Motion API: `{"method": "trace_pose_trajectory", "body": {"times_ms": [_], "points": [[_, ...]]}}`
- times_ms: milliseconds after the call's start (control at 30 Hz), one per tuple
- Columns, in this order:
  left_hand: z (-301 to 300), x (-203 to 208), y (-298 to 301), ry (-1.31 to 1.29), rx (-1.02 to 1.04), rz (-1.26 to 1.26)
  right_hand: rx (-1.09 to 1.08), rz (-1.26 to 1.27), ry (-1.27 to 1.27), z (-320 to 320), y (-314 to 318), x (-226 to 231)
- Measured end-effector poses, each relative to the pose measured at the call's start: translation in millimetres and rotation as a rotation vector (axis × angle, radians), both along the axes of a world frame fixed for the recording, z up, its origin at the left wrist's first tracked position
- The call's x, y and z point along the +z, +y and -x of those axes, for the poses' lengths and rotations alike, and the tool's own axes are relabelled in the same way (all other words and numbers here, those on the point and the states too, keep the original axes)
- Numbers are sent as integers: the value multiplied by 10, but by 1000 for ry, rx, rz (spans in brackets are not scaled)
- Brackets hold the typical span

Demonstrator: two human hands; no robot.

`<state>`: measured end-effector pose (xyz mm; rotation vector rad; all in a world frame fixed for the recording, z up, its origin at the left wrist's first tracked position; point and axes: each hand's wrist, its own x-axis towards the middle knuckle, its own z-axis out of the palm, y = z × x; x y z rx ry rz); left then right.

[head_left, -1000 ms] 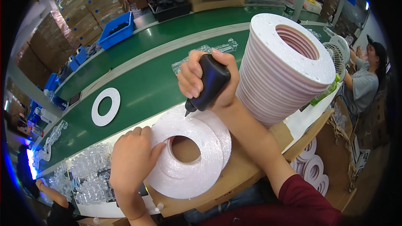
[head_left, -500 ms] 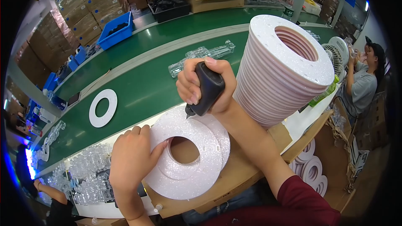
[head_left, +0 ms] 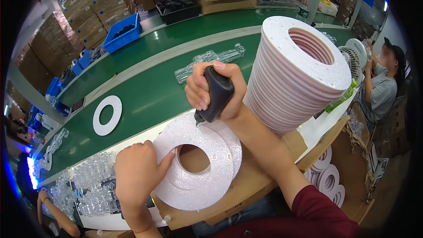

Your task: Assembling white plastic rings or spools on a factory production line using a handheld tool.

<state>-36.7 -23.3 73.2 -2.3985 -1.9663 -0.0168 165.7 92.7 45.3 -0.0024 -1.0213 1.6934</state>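
Observation:
My right hand [head_left: 216, 90] is wrapped round a black squeeze bottle [head_left: 218, 93] turned nozzle-down. Its narrow tip touches or nearly touches the upper part of a glittery white ring [head_left: 216, 187]. My left hand [head_left: 139, 167] grips this ring at its left side, thumb at the edge of the centre hole and fingers over the outer side. A second white ring [head_left: 234, 139] lies partly hidden beneath it, shifted to the right. Both rings rest on cardboard [head_left: 246, 189]. A tall stack of similar rings [head_left: 291, 83] rises just beyond my right forearm.
A green conveyor belt [head_left: 136, 92] runs past, carrying a lone white ring [head_left: 96, 125] and a clear plastic part [head_left: 211, 59]. Clear parts [head_left: 94, 185] are heaped left of my hand. At right stands a carton with more rings [head_left: 328, 178]. Co-workers [head_left: 383, 77] are at both sides.
The lone ring and the clear part on the belt have shifted slightly left. The co-worker's arms at the lower left have moved. My hands and the bottle stay nearly in place.

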Motion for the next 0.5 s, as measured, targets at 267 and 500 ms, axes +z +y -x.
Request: {"method": "trace_pose_trajectory", "body": {"times_ms": [267, 500], "points": [[-24, 77, -45, 67, 54, 10, 3, 4, 18, -4, 28, -36], [39, -26, 31, 34, 32, -54, 145, -77, 145, -25, -21, 52]]}}
